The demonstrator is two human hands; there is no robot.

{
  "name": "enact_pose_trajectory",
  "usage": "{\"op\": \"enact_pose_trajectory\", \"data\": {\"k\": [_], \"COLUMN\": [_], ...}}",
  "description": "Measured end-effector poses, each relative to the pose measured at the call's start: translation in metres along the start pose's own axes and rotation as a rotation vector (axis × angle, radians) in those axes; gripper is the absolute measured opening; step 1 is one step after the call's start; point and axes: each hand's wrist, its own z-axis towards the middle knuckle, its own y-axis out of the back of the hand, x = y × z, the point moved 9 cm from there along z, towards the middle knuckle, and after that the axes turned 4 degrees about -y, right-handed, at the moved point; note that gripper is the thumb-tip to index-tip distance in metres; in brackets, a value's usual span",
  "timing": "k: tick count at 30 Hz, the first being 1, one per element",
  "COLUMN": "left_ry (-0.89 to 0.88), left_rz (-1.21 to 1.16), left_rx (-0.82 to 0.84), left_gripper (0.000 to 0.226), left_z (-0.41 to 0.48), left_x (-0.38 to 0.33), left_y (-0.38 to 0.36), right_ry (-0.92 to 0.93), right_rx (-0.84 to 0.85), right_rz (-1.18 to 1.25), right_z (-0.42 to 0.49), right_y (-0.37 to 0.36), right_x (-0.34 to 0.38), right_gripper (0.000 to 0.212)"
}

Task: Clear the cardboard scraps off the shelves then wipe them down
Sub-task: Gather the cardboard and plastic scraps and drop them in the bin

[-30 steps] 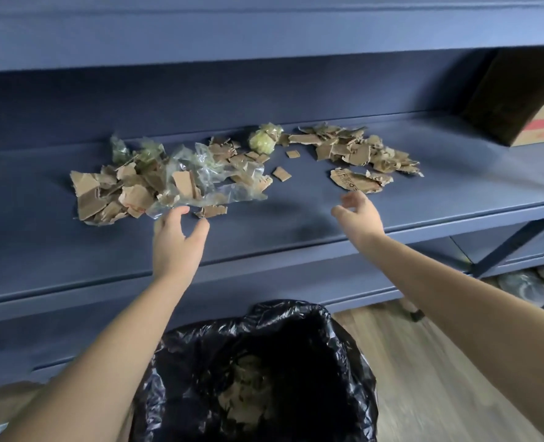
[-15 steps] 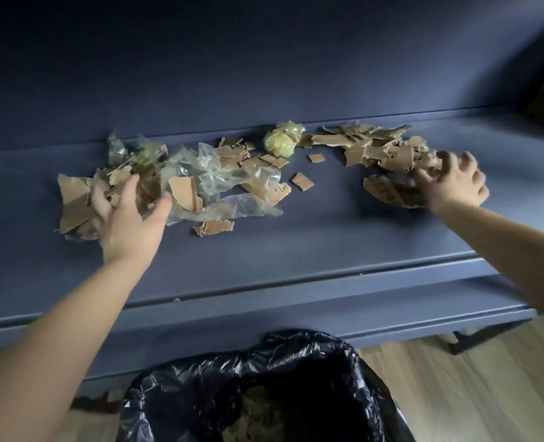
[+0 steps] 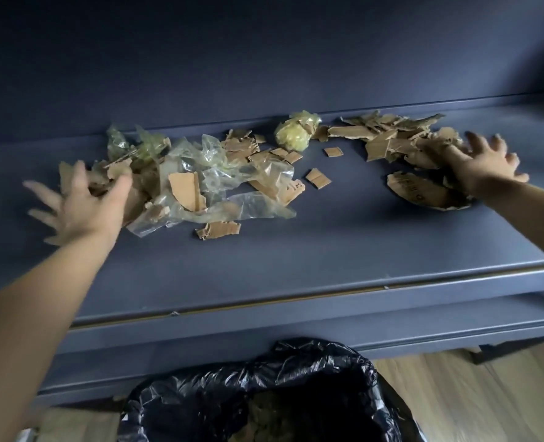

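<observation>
Right hand (image 3: 484, 167) reaches over printed cardboard scrap (image 3: 423, 193), lettering illegible.

Bare forearms (image 3: 38, 301) end in bare left grip (image 3: 84, 207) and right grip (image 3: 482, 169).

dark blue shelf (image 3: 296, 250), cardboard scraps (image 3: 388, 138), clear plastic (image 3: 232, 177)

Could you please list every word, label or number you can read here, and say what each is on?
No text is legible.
Large cardboard scrap near the right hand: dark print, too blurred to read.
Smaller cardboard scrap at the clear plastic film's edge: dark marks, too small to read.
</observation>
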Motion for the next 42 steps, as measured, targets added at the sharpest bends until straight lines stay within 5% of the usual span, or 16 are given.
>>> {"op": "enact_pose_trajectory", "data": {"k": [3, 7, 42], "left_ry": [-0.036, -0.123, -0.308], "left_rz": [0.134, 0.258, 0.389], "left_rx": [0.169, 0.272, 0.253], "left_gripper": [0.083, 0.076, 0.057], "left_z": [-0.006, -0.013, -0.059], "left_x": [0.006, -0.006, -0.066], "left_y": [-0.033, -0.062, -0.090], "right_ry": [0.061, 0.114, 0.187], "right_rx": [0.064, 0.067, 0.011], "right_rz": [-0.092, -0.143, -0.150], "right_z": [-0.006, -0.007, -0.007], "right_y": [-0.017, -0.024, -0.031], "right_x": [0.012, 0.016, 0.025], "right_gripper": [0.061, 0.061, 0.062]}}
